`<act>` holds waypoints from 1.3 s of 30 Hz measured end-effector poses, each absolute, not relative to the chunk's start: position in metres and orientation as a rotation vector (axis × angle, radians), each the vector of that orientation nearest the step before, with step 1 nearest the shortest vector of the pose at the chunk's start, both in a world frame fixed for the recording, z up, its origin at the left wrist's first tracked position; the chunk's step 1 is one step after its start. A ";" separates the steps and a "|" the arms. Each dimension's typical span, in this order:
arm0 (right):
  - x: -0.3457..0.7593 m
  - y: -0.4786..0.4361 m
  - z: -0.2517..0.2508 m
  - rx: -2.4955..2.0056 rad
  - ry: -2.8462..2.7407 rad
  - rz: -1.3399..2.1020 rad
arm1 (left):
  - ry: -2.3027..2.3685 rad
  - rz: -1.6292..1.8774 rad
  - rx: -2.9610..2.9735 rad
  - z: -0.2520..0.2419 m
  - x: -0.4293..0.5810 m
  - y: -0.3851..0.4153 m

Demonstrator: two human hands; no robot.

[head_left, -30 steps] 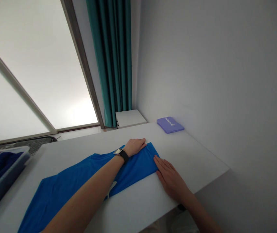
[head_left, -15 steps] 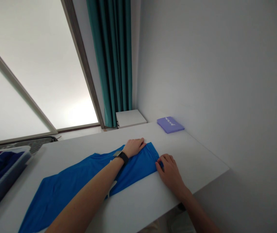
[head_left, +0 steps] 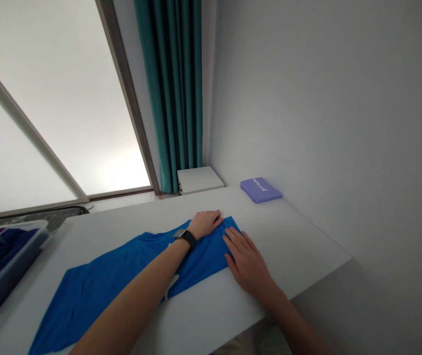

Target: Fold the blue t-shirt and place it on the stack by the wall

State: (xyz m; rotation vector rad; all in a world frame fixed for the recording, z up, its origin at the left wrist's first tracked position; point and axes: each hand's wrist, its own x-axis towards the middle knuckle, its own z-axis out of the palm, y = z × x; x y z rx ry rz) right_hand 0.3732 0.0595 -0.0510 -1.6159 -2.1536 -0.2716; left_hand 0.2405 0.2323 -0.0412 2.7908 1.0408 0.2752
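A blue garment [head_left: 122, 276] lies spread lengthwise on a white table [head_left: 292, 241]. My left hand [head_left: 205, 223], with a dark watch on its wrist, rests on the far right end of the cloth, fingers curled down against the folded edge. My right hand [head_left: 246, 261] lies flat and open on the near right corner of the same cloth, fingers stretched out towards the left hand. Neither hand lifts the cloth.
A folded purple cloth [head_left: 261, 190] sits at the table's far right by the wall. A grey bin [head_left: 0, 266] holding dark blue clothes stands at the left. Beyond the table are a small white cabinet [head_left: 199, 179], a teal curtain [head_left: 172, 93] and a large window.
My right hand pinched the cloth's right edge half a second ago. It now lies flat and has slid left onto the cloth. The left hand has stayed in place.
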 end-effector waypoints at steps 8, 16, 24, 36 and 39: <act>0.373 0.060 -0.066 -1.713 -2.230 -0.192 | 1.008 0.310 2.758 -0.030 0.229 0.238; 0.372 0.084 -0.057 -1.678 -2.192 -0.192 | 1.134 0.370 2.731 0.006 0.123 0.248; 0.334 0.163 -0.033 -1.614 -2.317 -0.118 | 1.549 0.274 2.601 -0.010 0.023 0.214; 0.325 0.190 -0.052 -1.789 -2.254 -0.135 | 1.765 0.342 2.437 -0.029 -0.001 0.190; 0.327 0.191 -0.056 -1.724 -2.270 -0.102 | 1.743 0.375 2.460 -0.031 0.001 0.189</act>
